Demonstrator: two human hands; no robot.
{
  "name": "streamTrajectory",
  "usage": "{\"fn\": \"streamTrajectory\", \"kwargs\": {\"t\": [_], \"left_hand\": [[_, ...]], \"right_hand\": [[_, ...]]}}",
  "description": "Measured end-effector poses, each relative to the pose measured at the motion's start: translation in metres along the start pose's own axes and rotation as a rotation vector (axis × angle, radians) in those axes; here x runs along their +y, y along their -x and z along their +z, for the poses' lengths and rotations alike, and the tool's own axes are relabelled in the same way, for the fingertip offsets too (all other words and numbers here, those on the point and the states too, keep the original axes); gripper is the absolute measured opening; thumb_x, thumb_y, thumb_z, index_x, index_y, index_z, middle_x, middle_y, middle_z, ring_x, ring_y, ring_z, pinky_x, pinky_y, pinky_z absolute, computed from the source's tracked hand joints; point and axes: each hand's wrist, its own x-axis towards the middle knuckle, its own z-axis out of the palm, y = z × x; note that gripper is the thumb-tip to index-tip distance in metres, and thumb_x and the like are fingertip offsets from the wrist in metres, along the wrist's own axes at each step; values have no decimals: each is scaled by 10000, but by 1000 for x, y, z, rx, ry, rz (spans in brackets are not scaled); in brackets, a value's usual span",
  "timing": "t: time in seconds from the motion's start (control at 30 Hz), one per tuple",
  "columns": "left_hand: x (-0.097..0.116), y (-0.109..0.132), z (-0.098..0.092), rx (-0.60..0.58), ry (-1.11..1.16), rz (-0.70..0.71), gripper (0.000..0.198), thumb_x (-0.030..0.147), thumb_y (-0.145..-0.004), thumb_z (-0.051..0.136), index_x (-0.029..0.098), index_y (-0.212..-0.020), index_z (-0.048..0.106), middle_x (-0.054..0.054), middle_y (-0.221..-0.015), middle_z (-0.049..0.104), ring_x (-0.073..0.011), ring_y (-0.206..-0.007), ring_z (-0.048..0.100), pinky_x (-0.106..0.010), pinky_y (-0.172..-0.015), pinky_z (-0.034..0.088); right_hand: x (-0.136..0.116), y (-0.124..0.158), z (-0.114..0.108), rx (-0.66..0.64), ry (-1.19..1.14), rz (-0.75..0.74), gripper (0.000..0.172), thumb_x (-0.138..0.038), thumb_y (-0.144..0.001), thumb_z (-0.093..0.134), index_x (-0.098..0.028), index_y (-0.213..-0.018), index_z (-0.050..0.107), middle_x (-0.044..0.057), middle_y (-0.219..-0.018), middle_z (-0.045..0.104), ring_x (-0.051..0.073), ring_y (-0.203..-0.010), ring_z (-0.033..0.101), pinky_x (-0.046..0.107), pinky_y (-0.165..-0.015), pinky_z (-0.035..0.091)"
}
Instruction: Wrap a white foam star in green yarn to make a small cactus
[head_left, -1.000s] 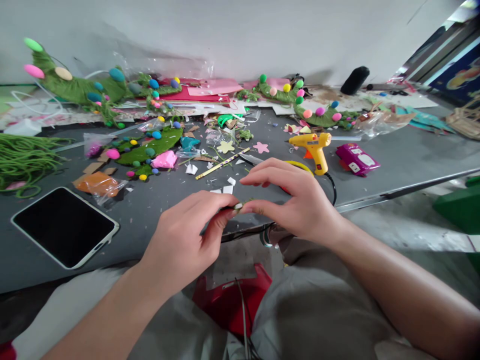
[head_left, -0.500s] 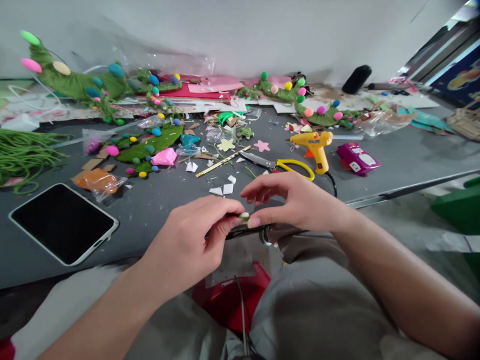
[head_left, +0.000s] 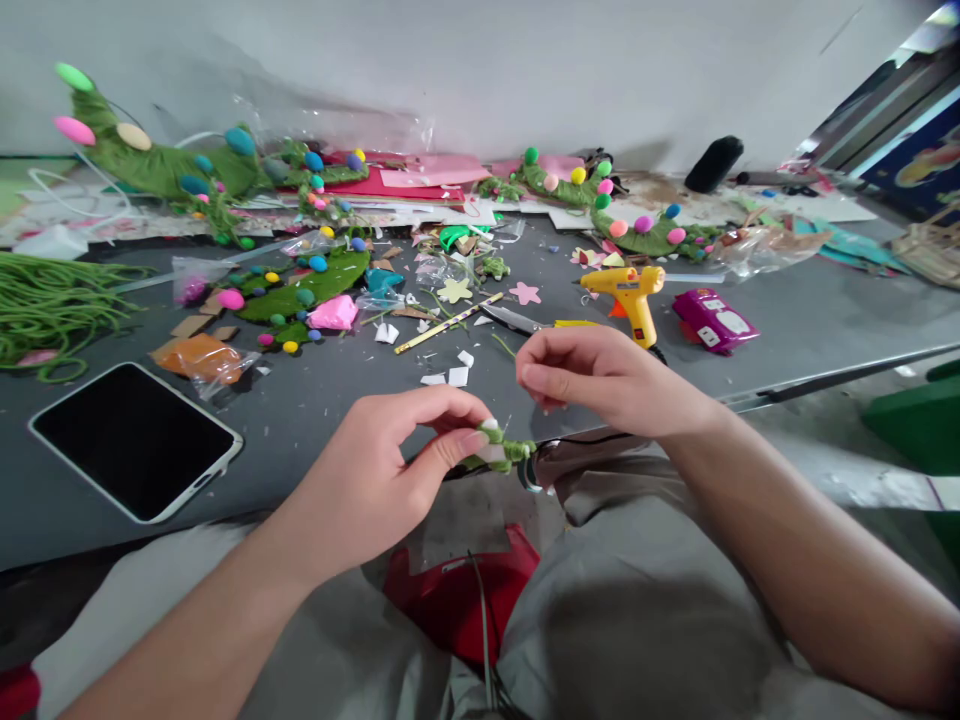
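Observation:
My left hand [head_left: 397,460] pinches a small green yarn-wrapped piece [head_left: 516,450] between thumb and fingers, just past the table's front edge. A white bit shows at its top, and part of it is hidden behind the fingertips. Up and to the right of it, apart from it, is my right hand [head_left: 600,378], with thumb and fingers drawn together; whether anything thin is between them I cannot make out. Behind that hand lie scissors [head_left: 514,318], their yellow handles mostly covered. A yellow glue gun [head_left: 628,290] sits just beyond.
A phone [head_left: 135,440] lies at the left, near green cords [head_left: 64,305]. White scraps [head_left: 458,376], a striped stick [head_left: 448,323] and a green leaf shape [head_left: 304,292] are mid-table. A purple packet [head_left: 716,318] rests right. Green decorated crescents [head_left: 161,168] line the wall.
My right hand has drawn up and right, away from the left, its fingers closing together. More of the green piece now shows in my left hand. The scissors' handles have become mostly covered.

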Motion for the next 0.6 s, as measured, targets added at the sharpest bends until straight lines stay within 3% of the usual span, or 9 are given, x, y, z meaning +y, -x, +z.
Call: {"fn": "streamTrajectory", "kwargs": {"t": [0.13,0.2,0.27,0.3,0.33,0.37,0.47,0.6], "left_hand": [[-5,-2,1,22,38,12,91,288,-934,658,265,-939,746,-9,-879,785,-187,-718,712,-260,-605,581],[-5,-3,1,25,49,8,91,291,-927,662,254,-929,745,-20,-857,784,-194,-692,711,-270,-588,584],[-4,-4,1,29,60,3,85,282,-924,662,244,-923,738,-25,-839,782,-198,-683,713,-280,-606,591],[-4,-4,0,30,60,1,84,279,-925,660,241,-925,735,-24,-840,782,-198,-686,714,-285,-626,595],[-4,-3,-1,27,57,0,89,279,-929,654,238,-929,733,-24,-848,784,-197,-695,715,-288,-646,596],[-4,-3,-2,22,48,-2,98,282,-936,646,237,-938,732,-25,-863,786,-197,-710,717,-291,-666,594],[-7,-2,-3,-1,7,-23,126,303,-956,625,230,-963,728,-27,-908,788,-199,-773,720,-288,-710,576],[-13,-2,-2,-27,7,-76,139,320,-968,613,228,-984,716,-22,-947,783,-198,-853,723,-287,-781,554]], "right_hand": [[0,2,8,96,118,-31,494,-484,-1010,559,-176,-631,485,-48,-585,425,75,-554,372,234,-525,347],[0,3,11,164,157,-89,486,-472,-996,591,-167,-622,538,-34,-595,479,80,-574,407,237,-542,356],[0,5,11,154,119,-161,284,-440,-946,678,-168,-871,709,11,-827,663,105,-713,547,237,-645,450],[0,5,11,110,90,-171,286,-426,-913,724,-186,-1069,728,36,-997,708,122,-803,600,249,-708,491],[1,6,10,53,65,-156,399,-420,-884,757,-206,-1217,701,54,-1120,714,138,-868,631,263,-752,515],[1,6,10,-4,50,-121,474,-422,-866,775,-213,-1281,680,62,-1158,719,147,-887,648,271,-763,527],[3,3,13,-103,38,-13,356,-432,-875,758,-173,-1119,741,44,-961,741,141,-810,638,254,-713,505],[5,-5,20,-37,103,-7,292,-442,-932,674,-154,-889,666,-28,-720,580,94,-648,478,225,-588,391]]}}
